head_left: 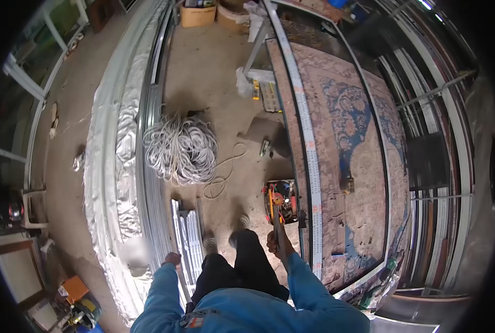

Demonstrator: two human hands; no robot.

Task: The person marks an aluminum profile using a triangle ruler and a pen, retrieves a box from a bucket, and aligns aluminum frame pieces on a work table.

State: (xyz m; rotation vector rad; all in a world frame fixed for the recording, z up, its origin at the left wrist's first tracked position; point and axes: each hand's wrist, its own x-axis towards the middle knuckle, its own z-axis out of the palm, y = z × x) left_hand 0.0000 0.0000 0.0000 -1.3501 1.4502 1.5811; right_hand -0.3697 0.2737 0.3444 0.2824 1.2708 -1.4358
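Note:
My right hand (276,243) is closed around a long, narrow, dark grey bar-like tool (281,236), whose kind I cannot make out. Its far end overlaps an open toolbox (293,208) on the floor, filled with red, orange and yellow-handled tools. On the other side, my left hand (172,259) is curled beside a bundle of pale metal profiles (188,236); whatever it may hold is hidden. My two legs stand between the profiles and the toolbox.
A big coil of grey cord (182,149) lies ahead on the floor. Long foil-wrapped profiles (106,166) run along the left. At right, a metal frame (305,127) lies over a patterned carpet (358,177). A cardboard box (198,16) stands far ahead.

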